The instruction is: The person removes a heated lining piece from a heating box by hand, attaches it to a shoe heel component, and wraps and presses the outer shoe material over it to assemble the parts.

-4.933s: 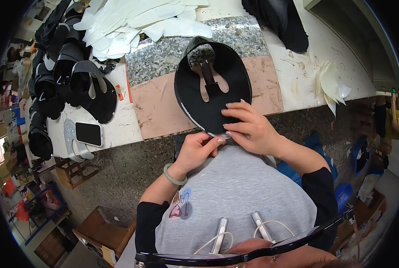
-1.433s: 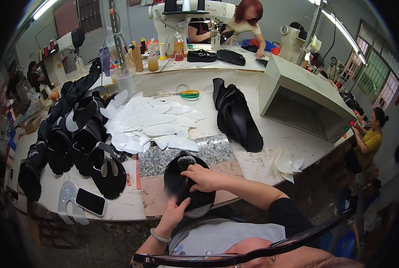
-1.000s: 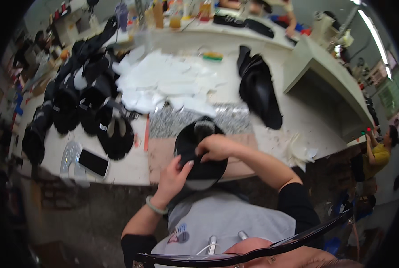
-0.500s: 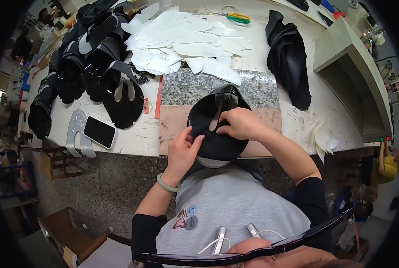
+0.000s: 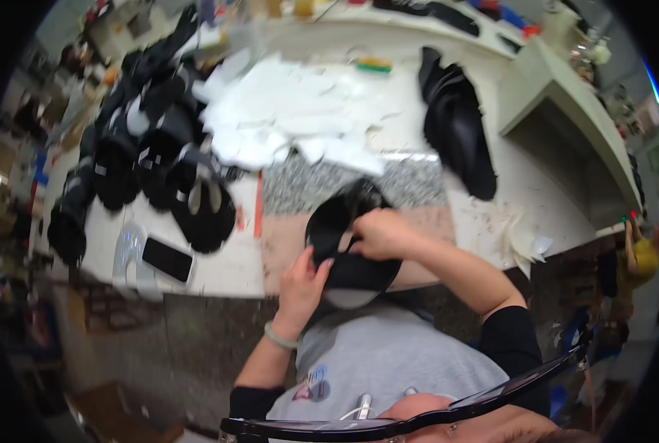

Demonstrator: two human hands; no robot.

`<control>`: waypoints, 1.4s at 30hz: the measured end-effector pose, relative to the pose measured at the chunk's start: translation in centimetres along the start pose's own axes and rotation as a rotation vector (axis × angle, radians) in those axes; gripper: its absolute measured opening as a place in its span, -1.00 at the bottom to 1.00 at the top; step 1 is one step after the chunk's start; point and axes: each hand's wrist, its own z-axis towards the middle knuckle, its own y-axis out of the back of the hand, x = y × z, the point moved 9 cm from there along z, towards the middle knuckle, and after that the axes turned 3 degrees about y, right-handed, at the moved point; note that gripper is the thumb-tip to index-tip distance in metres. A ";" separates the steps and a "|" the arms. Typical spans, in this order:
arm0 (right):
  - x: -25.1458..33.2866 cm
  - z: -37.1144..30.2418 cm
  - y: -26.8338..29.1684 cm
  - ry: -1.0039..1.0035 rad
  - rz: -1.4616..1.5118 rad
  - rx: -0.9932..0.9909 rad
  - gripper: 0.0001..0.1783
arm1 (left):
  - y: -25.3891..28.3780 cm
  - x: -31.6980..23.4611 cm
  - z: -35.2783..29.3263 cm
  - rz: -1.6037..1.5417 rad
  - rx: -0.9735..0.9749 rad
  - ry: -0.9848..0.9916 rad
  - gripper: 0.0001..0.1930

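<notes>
A black shoe upper (image 5: 359,275) lies at the near edge of the bench, against my grey shirt. Its narrow opening (image 5: 345,241) shows something pale, and a greyish-white piece (image 5: 348,297) shows at its near end. My left hand (image 5: 302,284) is closed on the upper's left side, thumb on top and fingertips at the edge. With fingers bent, my right hand (image 5: 381,235) pinches the upper beside the opening. What lies under its fingertips is hidden. Motion blurs the picture.
White cut pieces (image 5: 263,111) are heaped at the back. More black uppers (image 5: 204,214) stand on the left, near a phone (image 5: 167,259) and a silvery template (image 5: 129,255). Black pieces (image 5: 458,125) and a grey hooded machine (image 5: 558,111) are on the right. Green-and-yellow-handled scissors (image 5: 374,64) lie behind.
The view has tilted, so the bench sits lower in the picture and blurs. Both hands keep nearly the same places on the upper, the right one close beside the opening.
</notes>
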 end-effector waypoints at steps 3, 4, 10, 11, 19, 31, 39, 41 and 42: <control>-0.3 0.8 -1.0 0.000 -0.033 -0.085 -0.54 | -0.5 1.6 -0.4 -0.010 0.043 0.028 -0.58; 0.0 0.5 -0.6 -0.003 -0.048 -0.090 -0.48 | -0.3 1.2 -0.4 0.008 0.042 0.018 -0.56; 1.9 -3.1 1.7 0.182 -0.225 -0.507 -0.68 | -0.3 -0.2 0.2 0.089 0.163 0.046 -0.54; 3.1 -4.5 1.4 0.347 -0.188 -0.637 -0.73 | -0.6 0.1 0.4 0.087 0.163 0.027 -0.54; 5.6 -11.4 1.6 0.496 0.004 -0.887 -0.54 | 1.2 -0.4 1.1 0.293 0.089 0.090 -0.53; 5.3 -8.1 -7.8 0.408 -0.134 -0.431 -0.07 | -2.3 -2.0 3.1 0.500 0.698 -0.676 -0.38; 4.4 -9.9 -9.2 0.531 -0.056 -0.541 -0.37 | -1.4 -2.8 1.6 0.715 0.719 -0.855 -0.21; 3.9 -9.6 -9.0 0.521 0.015 -0.569 -0.37 | -1.7 -3.7 0.6 0.737 0.716 -0.856 -0.15; 3.5 -9.6 -8.7 0.509 0.090 -0.595 -0.38 | -2.3 -3.3 -0.3 0.661 0.714 -0.895 -0.15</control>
